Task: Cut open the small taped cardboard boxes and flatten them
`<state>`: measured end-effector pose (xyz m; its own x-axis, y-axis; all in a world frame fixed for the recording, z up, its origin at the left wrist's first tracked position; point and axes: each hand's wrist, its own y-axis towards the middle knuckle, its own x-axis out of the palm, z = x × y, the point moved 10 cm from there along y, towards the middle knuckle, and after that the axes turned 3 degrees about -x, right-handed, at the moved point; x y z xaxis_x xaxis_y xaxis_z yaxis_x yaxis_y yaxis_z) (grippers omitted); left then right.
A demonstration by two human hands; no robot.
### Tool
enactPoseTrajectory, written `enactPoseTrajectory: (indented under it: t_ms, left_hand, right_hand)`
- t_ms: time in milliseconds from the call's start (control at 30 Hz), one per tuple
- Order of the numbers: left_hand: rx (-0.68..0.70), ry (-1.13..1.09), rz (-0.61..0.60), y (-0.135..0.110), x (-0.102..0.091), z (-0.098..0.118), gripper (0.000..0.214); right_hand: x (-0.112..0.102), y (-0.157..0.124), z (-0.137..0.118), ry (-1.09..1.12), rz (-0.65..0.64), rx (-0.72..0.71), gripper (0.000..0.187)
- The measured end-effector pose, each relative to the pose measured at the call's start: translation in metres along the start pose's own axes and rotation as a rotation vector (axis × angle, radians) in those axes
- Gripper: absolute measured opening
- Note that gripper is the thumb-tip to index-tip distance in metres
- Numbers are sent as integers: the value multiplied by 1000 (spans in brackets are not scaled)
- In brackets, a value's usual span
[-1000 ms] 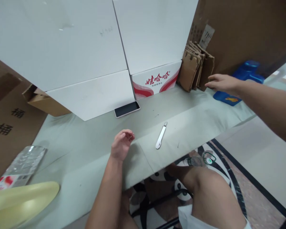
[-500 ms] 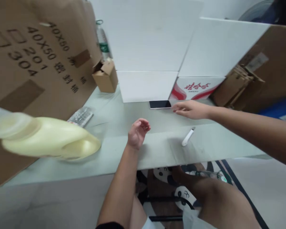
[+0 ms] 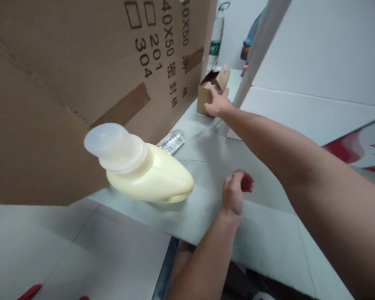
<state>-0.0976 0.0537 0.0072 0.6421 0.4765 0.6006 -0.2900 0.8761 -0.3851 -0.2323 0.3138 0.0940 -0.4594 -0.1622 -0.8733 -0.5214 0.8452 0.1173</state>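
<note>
At the back of the table, my right hand [image 3: 218,102] reaches across to a small brown cardboard box [image 3: 203,100] with raised flaps. Its fingers are spread against the box's near side, and the box stands on the table. My left hand [image 3: 234,192] rests near the table's front, fingers loosely curled and apart, with nothing visible in it. Left of it stands a pale yellow plastic bottle [image 3: 153,177] with a large translucent cap [image 3: 112,143].
A big printed carton [image 3: 112,75] walls off the left. Behind the yellow bottle lies a clear crinkled plastic packet [image 3: 172,141]. A green-labelled water bottle [image 3: 216,41] stands at the back. White panels [image 3: 315,54] rise on the right; part of another person [image 3: 251,37] shows beyond.
The view has swung left. My right hand has gone from beside the phone to the small cardboard box. The phone and the white-handled tool are out of view. My left hand remains loosely curled.
</note>
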Motion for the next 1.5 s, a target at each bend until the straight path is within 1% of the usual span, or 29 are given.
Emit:
enactPoseTrajectory:
  t_ms: [100, 167, 200, 300, 367, 400, 433, 467, 500, 567, 600, 633, 700, 767, 800, 833, 867, 900, 967, 1000, 1067, 1133, 1167, 1200, 1233, 1300, 1367, 1433, 1500]
  left_hand:
    - [77, 105, -54, 3, 3, 13, 30]
    - [112, 152, -66, 2, 3, 20, 31]
    - [127, 171, -63, 1, 2, 22, 31]
    - [154, 219, -52, -1, -1, 26, 30]
    - [169, 268, -20, -2, -6, 27, 28]
    - [198, 303, 18, -3, -9, 29, 27]
    - [265, 356, 66, -6, -13, 35, 26]
    - [376, 422, 123, -12, -15, 44, 24]
    - [526, 496, 187, -22, -15, 56, 21]
    - [875, 640, 311, -52, -8, 75, 16]
    - [1045, 697, 352, -70, -2, 79, 14]
    - [1194, 741, 371, -86, 6, 80, 15]
    - [1424, 789, 349, -110, 22, 74, 18]
    - [1561, 772, 301, -123, 32, 66, 25]
    - [1576, 748, 293, -123, 34, 63, 28]
    - [1549, 726, 289, -117, 34, 61, 32]
    - [1483, 712, 279, -107, 35, 59, 34]
    - [1383, 708, 254, -93, 36, 56, 37]
    - [1137, 711, 140, -59, 45, 42, 41]
    - [1032, 705, 60, -46, 52, 32, 42]
    - [902, 684, -86, -31, 67, 15, 39]
    - [886, 672, -171, -28, 79, 5, 37]
    - [897, 674, -194, -28, 84, 3, 38]
    - [907, 682, -206, -27, 87, 1, 39]
    - [911, 692, -211, -25, 90, -1, 42]
    - [901, 726, -217, -20, 94, -4, 45]
    - [906, 775, -224, -15, 99, -5, 39]
    - [970, 826, -249, -18, 107, -3, 29]
    - [1050, 890, -294, -25, 118, -1, 22]
  right_hand:
    - [3, 30, 22, -20, 12, 101, 82]
    - [0, 32, 28, 4, 34, 103, 79]
    - [-1, 27, 28, 18, 47, 91, 78]
    - [-4, -12, 15, 7, 49, 21, 85]
    - [-3, -52, -2, -34, 11, -67, 94]
    - [-3, -74, -9, -51, -13, -105, 95]
    - [-4, -96, -14, -68, -47, -132, 96]
    - [-6, -119, -17, -87, -76, -146, 94]
    - [-12, -142, -18, -96, -93, -156, 92]
    - [-32, -187, -13, -81, -91, -178, 86]
    - [-47, -210, -8, -58, -68, -190, 83]
    - [-63, -234, 1, -29, -32, -201, 81]
    - [-102, -283, 28, 29, 88, -199, 73]
    - [-140, -336, 66, 88, 252, -151, 64]
    - [-155, -363, 91, 111, 334, -85, 60]
    - [-167, -390, 115, 127, 408, -13, 56]
    - [-177, -416, 138, 152, 503, 58, 54]
    - [-182, -440, 160, 174, 572, 138, 51]
    - [-175, -475, 194, 231, 625, 275, 44]
    - [-168, -485, 206, 267, 627, 313, 41]
    - [-156, -495, 218, 364, 657, 302, 42]
    - [-150, -499, 223, 483, 712, 219, 62]
    - [-149, -499, 225, 538, 726, 174, 72]
    - [-148, -500, 227, 580, 731, 137, 78]
    - [-148, -500, 229, 602, 710, 111, 77]
    - [-146, -500, 234, 578, 642, 98, 64]
    - [-145, -503, 240, 534, 592, 128, 62]
    - [-146, -507, 242, 532, 578, 141, 60]
    - [-149, -509, 238, 557, 592, 119, 52]
